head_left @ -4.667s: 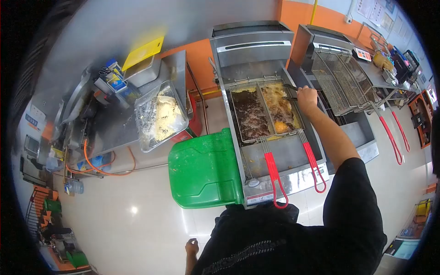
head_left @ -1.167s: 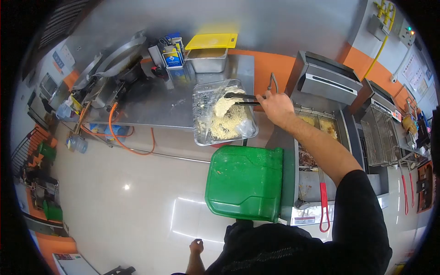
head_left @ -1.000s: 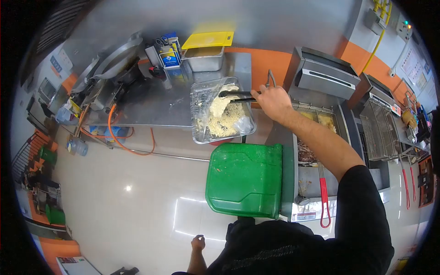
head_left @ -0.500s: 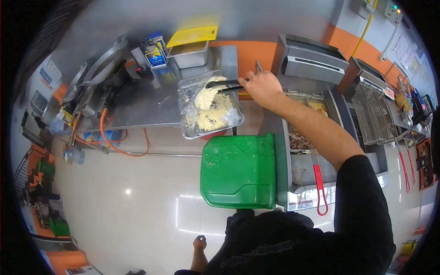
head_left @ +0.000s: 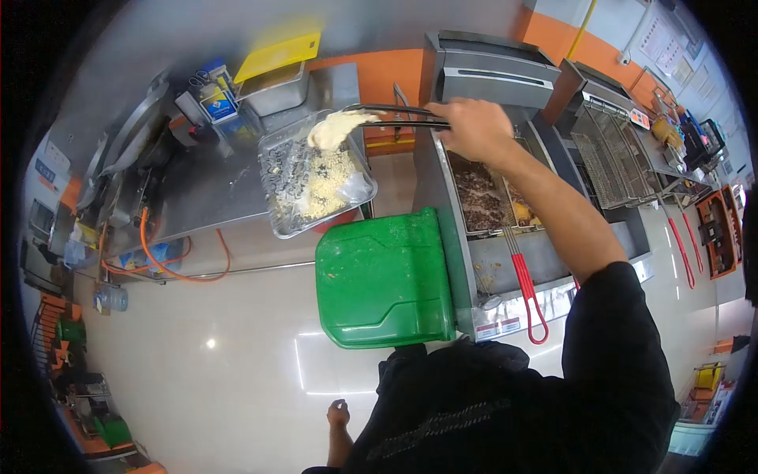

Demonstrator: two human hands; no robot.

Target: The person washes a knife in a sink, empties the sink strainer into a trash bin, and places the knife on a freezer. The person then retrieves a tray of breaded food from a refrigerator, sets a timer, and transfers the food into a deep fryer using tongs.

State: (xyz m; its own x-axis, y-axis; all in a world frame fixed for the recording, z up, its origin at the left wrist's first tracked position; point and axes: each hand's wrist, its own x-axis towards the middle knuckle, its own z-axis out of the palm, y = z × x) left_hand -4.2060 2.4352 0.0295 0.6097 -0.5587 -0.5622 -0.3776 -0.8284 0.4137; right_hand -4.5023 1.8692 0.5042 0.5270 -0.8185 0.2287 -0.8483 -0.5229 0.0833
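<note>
My right hand (head_left: 480, 130) is closed around black tongs (head_left: 403, 114) that reach left over the metal tray. At their tips is a pale coated piece of food (head_left: 335, 130), held above the tray's far side; its kind is hidden by the coating. The tray (head_left: 288, 229) holds light crumbs (head_left: 328, 186) and a clear, plastic-looking patch at its right. My left hand (head_left: 338, 412) hangs low beside my body, over the floor, its fingers curled in and nothing visible in them.
A green bin (head_left: 387, 284) stands below the tray. To its right is a deep fryer (head_left: 478, 265) with bubbling oil and a red-handled basket (head_left: 525, 284). A steel pan with a yellow lid (head_left: 278, 57) sits behind the tray. An orange hose (head_left: 178, 276) hangs off the steel counter (head_left: 213, 205).
My right hand, the tongs and the coated piece have moved right relative to the tray, and the piece is more lifted. The view has shifted to the right.
</note>
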